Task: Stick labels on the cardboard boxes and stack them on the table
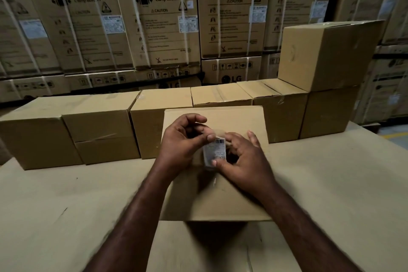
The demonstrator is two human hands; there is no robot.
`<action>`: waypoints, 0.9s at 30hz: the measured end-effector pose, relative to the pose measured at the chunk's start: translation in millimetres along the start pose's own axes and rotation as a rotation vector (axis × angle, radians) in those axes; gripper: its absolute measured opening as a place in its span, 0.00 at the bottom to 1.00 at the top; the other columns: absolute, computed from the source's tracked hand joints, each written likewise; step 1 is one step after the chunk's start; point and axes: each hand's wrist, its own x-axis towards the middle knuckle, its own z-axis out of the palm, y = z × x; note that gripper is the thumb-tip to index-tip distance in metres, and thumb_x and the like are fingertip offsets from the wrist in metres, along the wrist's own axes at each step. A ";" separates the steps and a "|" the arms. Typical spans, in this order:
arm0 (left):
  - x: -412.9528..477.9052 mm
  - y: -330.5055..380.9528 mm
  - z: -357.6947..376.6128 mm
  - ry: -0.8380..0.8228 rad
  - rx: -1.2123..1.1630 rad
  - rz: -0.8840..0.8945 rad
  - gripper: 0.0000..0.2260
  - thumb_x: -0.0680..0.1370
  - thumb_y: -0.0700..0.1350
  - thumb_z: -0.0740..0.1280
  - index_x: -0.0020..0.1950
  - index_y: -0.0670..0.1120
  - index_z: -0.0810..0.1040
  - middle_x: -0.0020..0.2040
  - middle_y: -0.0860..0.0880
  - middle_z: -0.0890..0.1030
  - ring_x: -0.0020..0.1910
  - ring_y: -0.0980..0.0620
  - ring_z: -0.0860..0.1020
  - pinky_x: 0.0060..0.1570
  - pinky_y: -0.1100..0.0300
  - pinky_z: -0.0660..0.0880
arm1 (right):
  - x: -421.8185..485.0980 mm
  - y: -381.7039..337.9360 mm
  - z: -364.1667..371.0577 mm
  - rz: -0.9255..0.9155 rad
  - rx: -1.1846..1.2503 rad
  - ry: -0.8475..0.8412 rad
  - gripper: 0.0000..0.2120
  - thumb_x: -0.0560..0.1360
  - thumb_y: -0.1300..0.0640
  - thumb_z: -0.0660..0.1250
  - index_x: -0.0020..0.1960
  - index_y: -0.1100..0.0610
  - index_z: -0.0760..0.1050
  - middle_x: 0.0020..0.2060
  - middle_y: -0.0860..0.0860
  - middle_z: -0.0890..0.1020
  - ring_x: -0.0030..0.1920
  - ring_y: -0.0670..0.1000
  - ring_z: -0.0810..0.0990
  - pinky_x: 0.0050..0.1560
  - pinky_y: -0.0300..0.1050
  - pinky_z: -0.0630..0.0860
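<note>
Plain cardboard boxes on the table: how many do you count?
8: the nearest box, six in the row behind it, a top box on the row's right end. More may hide behind.

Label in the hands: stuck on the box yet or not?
Not stuck: the left hand and right hand pinch the label above the near box.

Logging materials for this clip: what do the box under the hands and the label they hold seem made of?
Box: apparently corrugated cardboard, matte brown, with crisp folded edges. Label: probably paper, white with dark barcode print; blur hides any gloss.
</note>
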 end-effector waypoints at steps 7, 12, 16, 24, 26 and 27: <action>-9.7 4.7 -6.2 -0.086 0.063 -0.141 0.18 0.68 0.46 0.75 0.56 0.48 0.80 0.51 0.50 0.84 0.51 0.49 0.82 0.46 0.55 0.80 | 0.8 -5.0 -6.3 -0.020 0.067 0.002 0.20 0.68 0.38 0.70 0.56 0.46 0.79 0.54 0.38 0.81 0.68 0.44 0.67 0.74 0.40 0.46; -8.2 18.7 -7.5 -0.147 0.190 -0.117 0.03 0.71 0.43 0.74 0.43 0.46 0.84 0.40 0.50 0.85 0.43 0.53 0.82 0.41 0.60 0.78 | -6.1 -5.3 -11.9 -0.012 0.178 0.017 0.12 0.68 0.41 0.73 0.50 0.42 0.79 0.44 0.40 0.84 0.57 0.27 0.66 0.75 0.44 0.52; -4.7 31.5 -7.8 -0.138 0.389 -0.103 0.01 0.72 0.43 0.76 0.42 0.48 0.85 0.42 0.51 0.86 0.42 0.55 0.82 0.46 0.52 0.80 | -10.9 -16.7 -18.8 -0.134 0.062 0.019 0.14 0.72 0.49 0.72 0.54 0.54 0.82 0.51 0.50 0.84 0.59 0.44 0.65 0.72 0.37 0.48; -4.2 47.3 -5.3 -0.114 0.380 -0.196 0.02 0.74 0.42 0.74 0.45 0.44 0.85 0.35 0.47 0.84 0.23 0.55 0.75 0.22 0.63 0.69 | -2.9 -8.5 -12.9 -0.137 0.016 -0.039 0.17 0.69 0.38 0.62 0.44 0.50 0.79 0.40 0.45 0.82 0.44 0.44 0.79 0.78 0.47 0.50; -1.4 54.8 -6.6 -0.050 0.288 -0.222 0.03 0.75 0.41 0.73 0.47 0.43 0.83 0.36 0.46 0.84 0.24 0.54 0.77 0.22 0.63 0.72 | -2.7 -9.9 -11.5 -0.136 0.032 -0.032 0.13 0.67 0.40 0.63 0.41 0.48 0.78 0.38 0.44 0.81 0.42 0.42 0.79 0.78 0.48 0.49; 1.1 60.3 -8.2 -0.014 0.232 -0.231 0.04 0.75 0.40 0.72 0.48 0.42 0.83 0.38 0.45 0.84 0.26 0.54 0.78 0.24 0.63 0.74 | -2.8 -11.2 -11.6 -0.128 0.059 -0.029 0.10 0.67 0.41 0.64 0.41 0.46 0.78 0.39 0.43 0.82 0.42 0.41 0.80 0.78 0.47 0.48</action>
